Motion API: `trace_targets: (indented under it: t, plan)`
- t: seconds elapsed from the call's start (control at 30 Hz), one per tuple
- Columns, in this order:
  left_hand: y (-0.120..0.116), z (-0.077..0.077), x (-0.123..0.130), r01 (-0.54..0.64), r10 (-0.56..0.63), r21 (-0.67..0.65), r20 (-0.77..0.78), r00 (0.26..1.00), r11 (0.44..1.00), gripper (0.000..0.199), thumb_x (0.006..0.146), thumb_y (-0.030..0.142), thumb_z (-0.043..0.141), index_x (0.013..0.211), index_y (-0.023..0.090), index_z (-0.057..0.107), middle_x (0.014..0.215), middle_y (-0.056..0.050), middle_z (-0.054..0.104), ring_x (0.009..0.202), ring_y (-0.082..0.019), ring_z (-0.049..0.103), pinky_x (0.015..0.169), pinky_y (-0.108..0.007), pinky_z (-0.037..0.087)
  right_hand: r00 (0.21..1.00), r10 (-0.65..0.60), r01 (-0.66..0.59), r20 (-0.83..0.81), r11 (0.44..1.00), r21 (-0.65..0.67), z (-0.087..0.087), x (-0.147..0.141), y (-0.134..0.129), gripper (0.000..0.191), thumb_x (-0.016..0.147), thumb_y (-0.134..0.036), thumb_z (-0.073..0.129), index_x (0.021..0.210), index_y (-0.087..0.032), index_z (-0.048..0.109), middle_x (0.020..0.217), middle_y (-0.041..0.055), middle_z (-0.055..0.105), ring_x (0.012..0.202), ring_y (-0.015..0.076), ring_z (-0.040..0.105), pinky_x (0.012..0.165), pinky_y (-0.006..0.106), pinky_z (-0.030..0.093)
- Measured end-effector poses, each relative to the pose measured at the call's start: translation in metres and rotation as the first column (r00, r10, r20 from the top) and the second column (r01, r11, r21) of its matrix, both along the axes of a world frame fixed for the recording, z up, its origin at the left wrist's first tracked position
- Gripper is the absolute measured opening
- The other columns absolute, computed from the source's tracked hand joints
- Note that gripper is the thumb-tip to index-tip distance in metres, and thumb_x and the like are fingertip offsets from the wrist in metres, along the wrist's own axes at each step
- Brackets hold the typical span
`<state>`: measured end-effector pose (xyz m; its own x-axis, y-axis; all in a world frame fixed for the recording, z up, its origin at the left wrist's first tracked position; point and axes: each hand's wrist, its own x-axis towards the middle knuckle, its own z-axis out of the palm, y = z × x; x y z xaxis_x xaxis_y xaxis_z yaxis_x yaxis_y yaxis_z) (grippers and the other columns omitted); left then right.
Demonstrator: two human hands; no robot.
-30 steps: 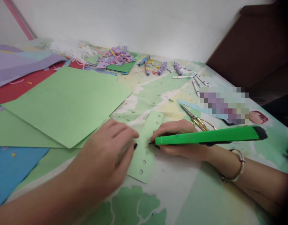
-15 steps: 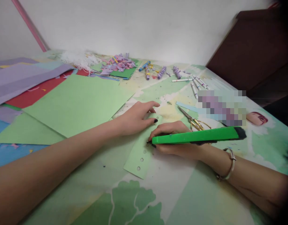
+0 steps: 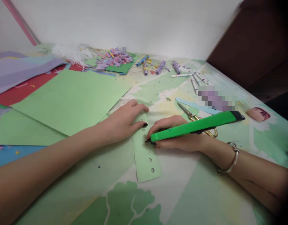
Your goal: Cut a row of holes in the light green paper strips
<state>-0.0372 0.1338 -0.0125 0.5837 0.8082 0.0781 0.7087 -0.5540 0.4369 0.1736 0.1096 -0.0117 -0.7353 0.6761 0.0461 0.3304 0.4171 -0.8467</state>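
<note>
A light green paper strip (image 3: 146,172) lies on the table, with a row of small holes and circles along it. My left hand (image 3: 127,120) rests on its far end, fingers spread and thumb lying on the paper. In my right hand (image 3: 176,132) is a green utility knife (image 3: 195,126), its dark tip touching the middle of the strip. The knife's black end points to the right. Just beyond my right wrist lie gold-handled scissors (image 3: 193,117), partly covered by the knife. Beside them is a light blue paper strip (image 3: 195,106).
Large green sheets (image 3: 76,100) lie at left over red and blue paper. Toward the wall are white shreds (image 3: 71,56), a heap of paper scraps (image 3: 118,59), purple paper rolls (image 3: 161,67) and several markers (image 3: 194,85). A rounded red-patterned object (image 3: 258,114) lies at right.
The green strip has turned, its near end swinging to the right. My left hand has shifted slightly left with its far end. The knife's black end has risen; its tip stays on the strip.
</note>
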Motion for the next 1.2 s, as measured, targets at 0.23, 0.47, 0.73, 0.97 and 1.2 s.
trace_targets:
  t: [0.23, 0.47, 0.73, 0.97, 1.2]
  plan:
    - [0.0056, -0.0087, -0.0072, 0.158, -0.159, -0.048, -0.004, 0.987, 0.986, 0.057, 0.080, 0.039, 0.058, 0.133, 0.021, 0.046, 0.130, -0.011, 0.042, 0.122, -0.027, 0.039, 0.102, -0.044, 0.035, 0.993, -0.073, 0.077, 0.092, 0.996, -0.038, 0.0011, -0.0005, 0.0010, 0.018, 0.074, -0.017, 0.065, 0.091, -0.016, 0.071, 0.079, 0.0004, 0.072, 0.071, 0.0135, 0.065, 0.062, 0.019, 0.052]
    - [0.0049, -0.0076, -0.0069, 0.153, -0.154, -0.062, 0.003, 0.988, 0.986, 0.056, 0.080, 0.038, 0.057, 0.132, 0.023, 0.045, 0.126, -0.010, 0.043, 0.119, -0.027, 0.042, 0.099, -0.042, 0.038, 0.988, -0.131, 0.135, 0.082, 0.990, -0.040, 0.0015, -0.0008, -0.0018, 0.019, 0.071, -0.014, 0.065, 0.088, -0.016, 0.072, 0.078, -0.0004, 0.072, 0.071, 0.0132, 0.065, 0.062, 0.017, 0.052]
    - [0.0058, -0.0072, -0.0076, 0.172, -0.172, -0.066, -0.003, 0.985, 0.983, 0.055, 0.080, 0.038, 0.056, 0.132, 0.023, 0.045, 0.127, -0.010, 0.042, 0.122, -0.027, 0.039, 0.101, -0.041, 0.036, 0.987, -0.148, 0.152, 0.059, 0.985, -0.084, 0.0037, -0.0011, -0.0033, 0.020, 0.070, -0.012, 0.063, 0.087, -0.015, 0.072, 0.076, -0.0003, 0.071, 0.069, 0.0127, 0.065, 0.061, 0.018, 0.053]
    - [0.0037, -0.0054, -0.0068, 0.156, -0.158, -0.075, -0.020, 0.987, 0.985, 0.056, 0.080, 0.039, 0.057, 0.133, 0.022, 0.044, 0.128, -0.010, 0.042, 0.122, -0.026, 0.039, 0.101, -0.040, 0.036, 0.987, -0.139, 0.143, 0.084, 0.989, -0.046, 0.0007, -0.0001, -0.0031, 0.019, 0.071, -0.014, 0.064, 0.088, -0.015, 0.072, 0.074, 0.0001, 0.070, 0.069, 0.0142, 0.065, 0.060, 0.019, 0.052]
    - [0.0032, -0.0054, -0.0065, 0.146, -0.148, -0.080, -0.024, 0.989, 0.986, 0.055, 0.081, 0.038, 0.056, 0.132, 0.023, 0.044, 0.129, -0.011, 0.040, 0.123, -0.026, 0.038, 0.101, -0.041, 0.035, 0.987, -0.146, 0.152, 0.073, 0.985, -0.083, 0.0023, -0.0011, -0.0040, 0.019, 0.070, -0.011, 0.063, 0.087, -0.014, 0.071, 0.079, 0.0022, 0.071, 0.070, 0.0154, 0.066, 0.062, 0.021, 0.053]
